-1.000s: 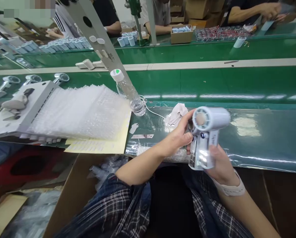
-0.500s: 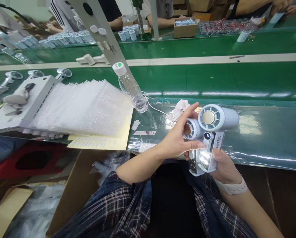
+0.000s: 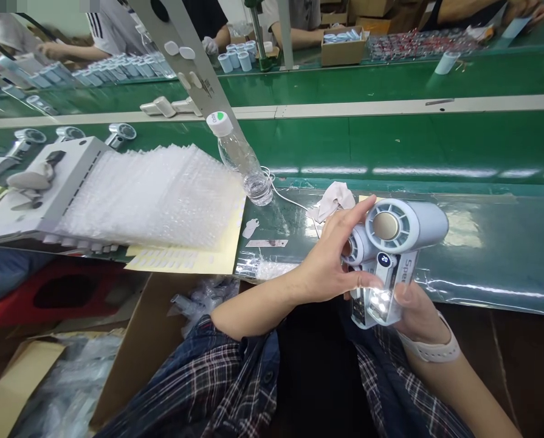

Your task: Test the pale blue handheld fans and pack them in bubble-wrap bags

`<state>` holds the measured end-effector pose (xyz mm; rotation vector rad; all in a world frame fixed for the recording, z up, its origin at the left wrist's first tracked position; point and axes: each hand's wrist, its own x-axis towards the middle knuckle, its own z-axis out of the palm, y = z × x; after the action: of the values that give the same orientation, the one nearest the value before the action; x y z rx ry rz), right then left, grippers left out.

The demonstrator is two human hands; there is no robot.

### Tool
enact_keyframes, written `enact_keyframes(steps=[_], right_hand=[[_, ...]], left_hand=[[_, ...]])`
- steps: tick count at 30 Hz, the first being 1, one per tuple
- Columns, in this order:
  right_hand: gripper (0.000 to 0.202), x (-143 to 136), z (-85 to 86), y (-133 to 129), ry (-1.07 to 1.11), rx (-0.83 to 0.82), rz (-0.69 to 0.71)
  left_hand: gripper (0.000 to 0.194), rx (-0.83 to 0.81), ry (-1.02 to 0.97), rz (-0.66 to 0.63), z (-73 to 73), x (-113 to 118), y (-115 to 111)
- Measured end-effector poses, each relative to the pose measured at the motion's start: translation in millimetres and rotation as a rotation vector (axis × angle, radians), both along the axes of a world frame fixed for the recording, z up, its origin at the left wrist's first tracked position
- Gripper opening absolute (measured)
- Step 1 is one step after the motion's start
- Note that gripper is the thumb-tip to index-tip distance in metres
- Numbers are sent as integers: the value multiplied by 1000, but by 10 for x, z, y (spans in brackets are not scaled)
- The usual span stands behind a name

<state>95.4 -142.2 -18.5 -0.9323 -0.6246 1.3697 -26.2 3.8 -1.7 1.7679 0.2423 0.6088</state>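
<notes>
Two light-blue handheld fans are held one beside the other in front of me. The nearer handheld fan point(image 3: 429, 226) has a round grille with a metal disc, a lit display reading 20 and lettering on its handle. My right hand point(image 3: 417, 310) is wrapped around its handle from the right. Partly behind it is the second handheld fan point(image 3: 359, 243), its head gripped by my left hand point(image 3: 333, 261). My left thumb lies across the front of the nearer fan's handle, below the display. The fingers behind both fans are hidden.
A crumpled white cloth point(image 3: 334, 199) lies just beyond my left hand. To the left are a water bottle point(image 3: 239, 158), a stack of bubble-wrap bags point(image 3: 153, 194) and yellow sticker sheets point(image 3: 189, 260). A cardboard box point(image 3: 126, 347) stands below the bench edge. Co-workers sit across the green conveyor point(image 3: 403, 143).
Both hands and the fans have shifted slightly right and down. The nearer fan's display now reads 20 clearly. Across the line, a co-worker's arm has reached further into view.
</notes>
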Motion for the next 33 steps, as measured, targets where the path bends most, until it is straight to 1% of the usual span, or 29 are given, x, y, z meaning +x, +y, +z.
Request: enact_keyframes(steps=[4,8,11,13,17,19,21,22,24,26,27,30,31,33], right_hand=[[76,8,-19,-4,16,-31,-5],[79,34,-30,-31,8,-33,-4],[76,55,-24,-40,16,3,34],[73,58,-24,-40,13,14,43],[72,41,-52,-49,-1,-27,-30],[72,32,-72,-53,-4,-48,-43],[71,26,-88,-47,-6,-58,-24],[69,24,-95,-41,-5,-57,-26],[66,23,-109,-26,1,-51,-65],[65,30,-123,-20,0,-53,-102],[65,38,-131,-24,-2,-58,-99],[69,69,-155,-53,9,-71,-19],[69,77,-163,-64,19,-74,5],[68,85,-175,-80,30,-80,26]], left_hand=[[112,99,-48,21,-40,22,9],[114,94,-4,-11,-37,8,-10],[115,77,22,-13,-24,-4,-22],[113,101,22,0,-22,-4,-27],[109,155,-1,25,-40,7,-31],[112,98,13,5,-52,12,-33],[115,42,39,-8,-61,15,-37],[115,48,37,3,-63,16,-39],[108,113,2,37,-61,22,-32],[102,151,-33,35,-47,30,-5],[102,126,-38,11,-35,34,16],[107,0,8,-37,10,45,84],[109,-3,33,-27,24,49,99],[109,43,72,6,39,57,107]])
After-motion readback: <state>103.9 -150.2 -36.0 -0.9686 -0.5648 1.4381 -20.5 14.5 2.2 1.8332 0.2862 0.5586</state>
